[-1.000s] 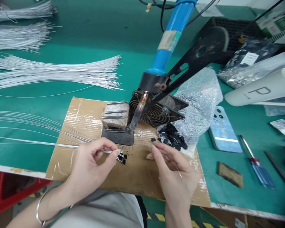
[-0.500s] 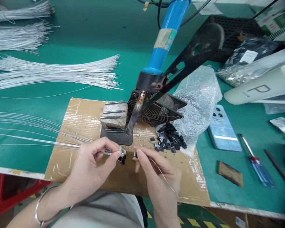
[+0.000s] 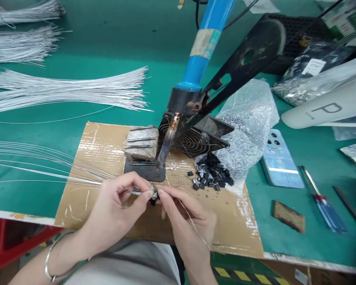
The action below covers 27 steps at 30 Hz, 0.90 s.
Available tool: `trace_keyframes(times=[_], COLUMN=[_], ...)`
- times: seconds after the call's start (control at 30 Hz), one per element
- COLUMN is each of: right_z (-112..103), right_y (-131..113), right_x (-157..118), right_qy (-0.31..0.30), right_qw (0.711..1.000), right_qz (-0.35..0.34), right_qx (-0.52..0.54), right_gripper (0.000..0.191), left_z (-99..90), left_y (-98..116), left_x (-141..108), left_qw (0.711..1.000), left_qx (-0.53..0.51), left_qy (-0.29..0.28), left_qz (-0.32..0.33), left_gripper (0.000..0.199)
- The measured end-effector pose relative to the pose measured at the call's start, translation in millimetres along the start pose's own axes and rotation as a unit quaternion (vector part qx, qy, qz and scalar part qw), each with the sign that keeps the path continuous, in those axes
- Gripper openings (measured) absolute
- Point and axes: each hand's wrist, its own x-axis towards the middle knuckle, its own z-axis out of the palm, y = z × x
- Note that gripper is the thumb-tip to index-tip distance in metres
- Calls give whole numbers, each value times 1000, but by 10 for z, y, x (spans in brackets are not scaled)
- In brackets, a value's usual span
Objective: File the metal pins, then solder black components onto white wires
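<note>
My left hand pinches a bunch of thin white wires that trail off to the left over the cardboard. Small black pieces hang at the wire ends, by the fingertips. My right hand is closed with its fingertips against those ends. A thin strand of solder wire runs through the right fingers and curves down toward the wrist. The small black piece between the right thumb and finger is mostly hidden now. Just behind the hands stands a blue-handled soldering iron, tip down, in a black metal stand.
Loose black pieces lie right of the hands, beside a bubble-wrap bag. Behind are a fan and a pad with metal rods. A phone and screwdriver lie right; wire bundles lie left.
My right hand has moved left, bringing the small black piece up to the wire ends in my left hand. The solder wire moved along with it. My left hand stays nearly still.
</note>
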Motion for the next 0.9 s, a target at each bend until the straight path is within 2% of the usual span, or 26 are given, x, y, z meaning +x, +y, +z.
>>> trace_keyframes(times=[0.37, 0.6, 0.77, 0.9], right_z=[6, -1, -60, -107], right_y=[27, 48, 81, 28], right_x=[18, 4, -18, -67], right_qy=[-3, -5, 10, 50], right_qw=[999, 999, 993, 993], right_qz=[-38, -39, -78, -41], right_qx=[6, -17, -85, -103], right_gripper=[12, 11, 31, 34], left_z=[16, 26, 39, 42], left_y=[35, 23, 37, 37], left_x=[17, 22, 74, 97], left_qw=[999, 999, 999, 999], left_qx=[-39, -39, -15, 3], left_qy=[-7, -5, 5, 16], left_qz=[-27, -33, -30, -29], left_gripper=[15, 15, 13, 13])
